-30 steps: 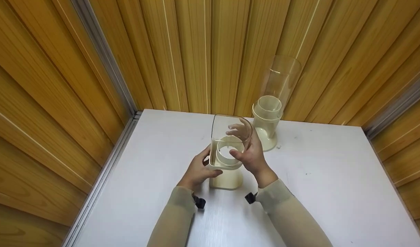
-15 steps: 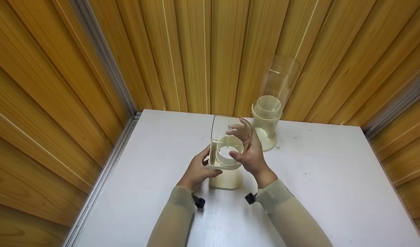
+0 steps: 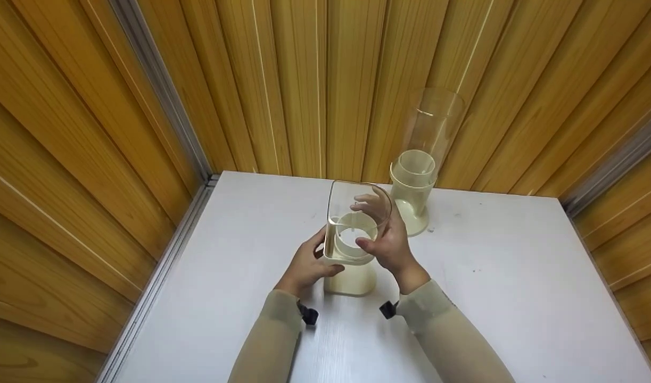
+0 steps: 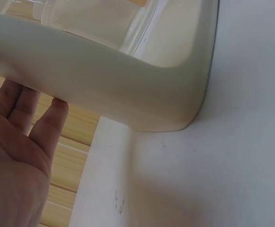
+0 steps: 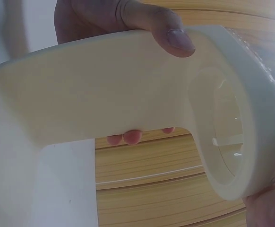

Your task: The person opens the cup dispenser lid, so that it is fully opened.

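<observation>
The left hand (image 3: 306, 266) grips the stand (image 3: 352, 281) by its neck. Between both hands it stands upright, long axis vertical, its clear cup (image 3: 342, 205) opening upward. The right hand (image 3: 394, 242) curls round the cup; beyond that hand is a second stand (image 3: 412, 194).

Seen from the head, the left forearm (image 3: 266, 340) is slanting toward one o'clock, the right forearm (image 3: 457, 335) toward eleven. The left hand (image 3: 306, 264) is gripping, its thumb (image 5: 174, 37) pointing toward three; the right hand (image 3: 393, 242) is clasping, thumb and bent fingers pointing toward ten.
</observation>
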Tool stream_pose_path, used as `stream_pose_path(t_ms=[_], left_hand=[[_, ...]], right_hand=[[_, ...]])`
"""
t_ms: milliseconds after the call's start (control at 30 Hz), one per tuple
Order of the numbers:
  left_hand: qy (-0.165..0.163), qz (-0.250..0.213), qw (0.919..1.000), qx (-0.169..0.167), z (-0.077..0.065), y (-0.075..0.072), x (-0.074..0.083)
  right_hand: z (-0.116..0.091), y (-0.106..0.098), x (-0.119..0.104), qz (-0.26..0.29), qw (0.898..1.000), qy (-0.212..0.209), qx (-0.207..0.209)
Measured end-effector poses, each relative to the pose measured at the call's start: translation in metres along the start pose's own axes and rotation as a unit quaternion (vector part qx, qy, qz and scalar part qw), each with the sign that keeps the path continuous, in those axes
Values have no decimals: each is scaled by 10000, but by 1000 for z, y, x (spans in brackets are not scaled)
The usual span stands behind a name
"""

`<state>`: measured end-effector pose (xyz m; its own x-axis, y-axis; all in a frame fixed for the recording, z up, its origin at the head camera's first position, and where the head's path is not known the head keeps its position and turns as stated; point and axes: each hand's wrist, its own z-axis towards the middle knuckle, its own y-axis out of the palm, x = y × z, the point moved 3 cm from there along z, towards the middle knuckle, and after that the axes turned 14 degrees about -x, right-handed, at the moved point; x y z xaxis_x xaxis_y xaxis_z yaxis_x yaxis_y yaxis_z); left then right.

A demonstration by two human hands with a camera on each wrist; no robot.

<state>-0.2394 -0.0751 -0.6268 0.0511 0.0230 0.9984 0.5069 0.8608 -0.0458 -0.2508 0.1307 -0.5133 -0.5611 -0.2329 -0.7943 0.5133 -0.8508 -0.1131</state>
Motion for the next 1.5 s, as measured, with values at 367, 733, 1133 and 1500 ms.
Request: stream_pose_path(t_ms=[367, 733, 1133, 1500], left_hand=[[115, -119, 9998, -84, -1, 1, -1], [229, -5, 9997, -123, -1, -1, 0], [113, 457, 9987, -169, -1, -2, 4], [261, 520, 9981, -219, -1, -12, 10]], right_hand=[[3, -2, -4, 48, 9996, 250, 117], [13, -13, -13, 270, 9990, 86, 344], [13, -28, -27, 232, 9977, -254, 591], [10, -60, -59, 270, 9887, -1011, 1069]])
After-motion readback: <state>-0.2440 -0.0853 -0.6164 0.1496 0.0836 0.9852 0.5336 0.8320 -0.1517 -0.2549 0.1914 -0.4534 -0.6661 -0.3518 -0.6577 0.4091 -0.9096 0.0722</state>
